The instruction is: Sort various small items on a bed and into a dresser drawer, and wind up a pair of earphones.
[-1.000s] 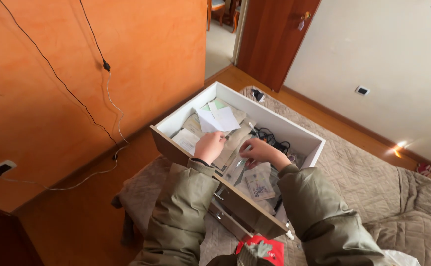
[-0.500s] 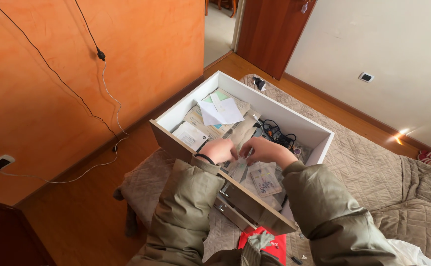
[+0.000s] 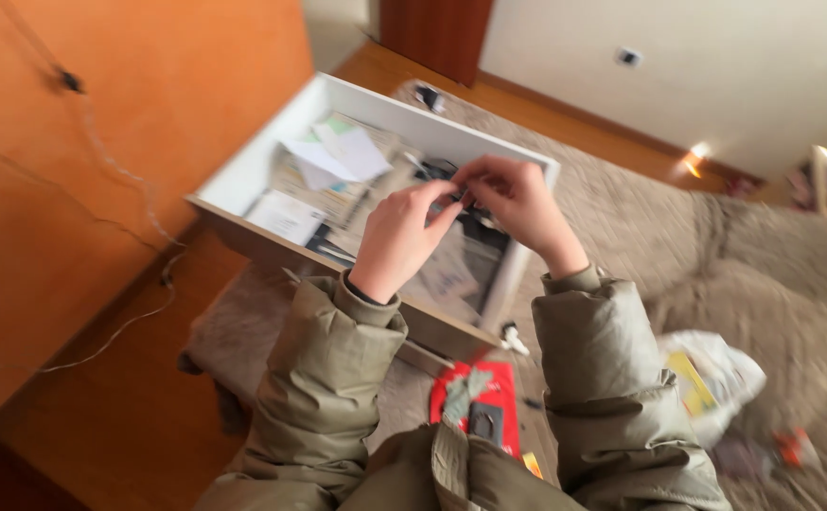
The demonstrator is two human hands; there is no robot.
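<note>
My left hand (image 3: 396, 238) and right hand (image 3: 518, 201) are raised together over the open white drawer (image 3: 243, 180), which sits on the quilted bed (image 3: 622, 218). The fingers (image 3: 447, 203) of both hands are pinched toward each other, tips meeting on a small dark item (image 3: 465, 199) held between them. The picture is smeared by motion, so I cannot tell what the item is, nor whether both hands truly clamp it or only one does while the other touches it.

What worries me: the item is tiny and held only at the fingertips, right above the drawer's clutter. If my pinch slips, I judge it would drop straight below my fingers into the loose papers (image 3: 333, 156) and the tangle of black cables (image 3: 475, 227), where something that small and dark would be hard to find. Pulling the two hands apart unevenly could also snap or bend it, if it is delicate.

As to how it lies, I can barely say. What shows of it seems to run roughly across, from one set of fingertips to the other, but its long axis and which end points where are too blurred to call.

Below my wrists, nearer my body, a red flat packet (image 3: 499, 388) lies on the bed, and off past my right sleeve a white plastic bag (image 3: 716, 374).
</note>
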